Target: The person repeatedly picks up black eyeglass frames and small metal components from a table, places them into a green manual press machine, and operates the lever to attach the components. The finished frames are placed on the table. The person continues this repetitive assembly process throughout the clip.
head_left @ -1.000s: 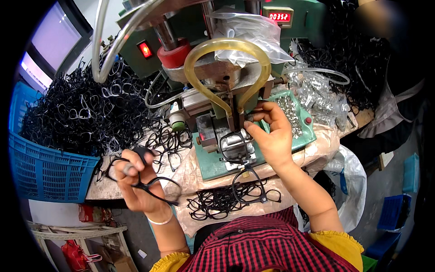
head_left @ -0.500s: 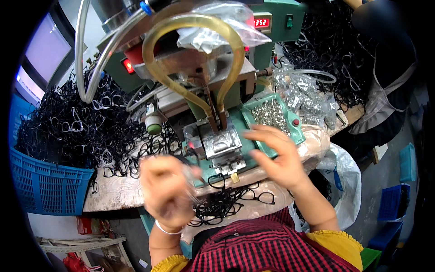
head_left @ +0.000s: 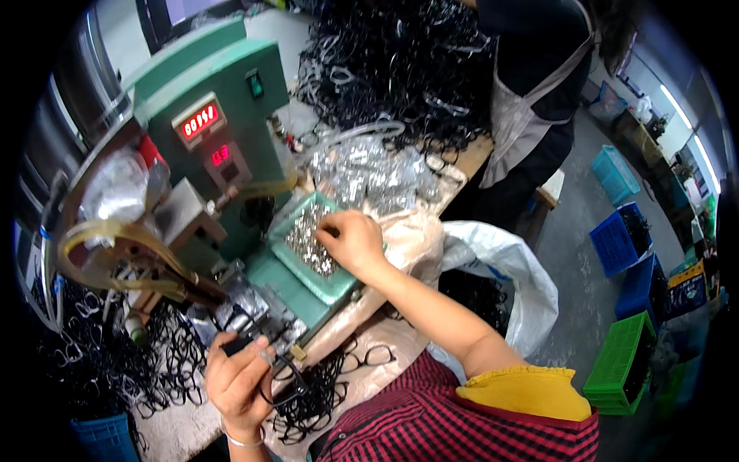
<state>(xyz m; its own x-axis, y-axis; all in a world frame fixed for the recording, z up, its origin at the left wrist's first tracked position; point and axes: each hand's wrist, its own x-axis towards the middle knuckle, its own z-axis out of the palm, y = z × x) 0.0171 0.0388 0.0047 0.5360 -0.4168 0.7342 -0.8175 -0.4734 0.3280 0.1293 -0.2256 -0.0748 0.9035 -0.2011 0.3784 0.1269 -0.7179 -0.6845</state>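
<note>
Two hands, two separate jobs right now. The right hand [head_left: 352, 240] has its fingertips pinched down into the green tray [head_left: 340, 286], picking among the heap of small silver metal parts [head_left: 308, 240]; whether a piece is actually caught between the fingers cannot be told from here. The left hand [head_left: 237, 381] is closed around a black glasses frame [head_left: 279, 386], holding it low near the body, just in front of the press fixture [head_left: 246, 308].

Half a second ago that right hand hovered open over the fixture; now it has swung out to the tray on the right, and the view has swung with it. A second ago it was at the fixture itself, so that looks like one cycle finished and fresh parts being fetched. The left hand has kept its frame throughout.

Pose: the right forearm stretches forward, wrist bent down, knuckles up. The left arm stays tucked in, wrist cocked, a bangle [head_left: 240, 442] showing.

Around them: the green machine [head_left: 219, 123] with red number displays, yellowish hoses [head_left: 108, 239], clear bags [head_left: 369, 173] of more parts, black frames [head_left: 308, 396] piled on the bench, and another person in an apron [head_left: 523, 115] standing across it.
</note>
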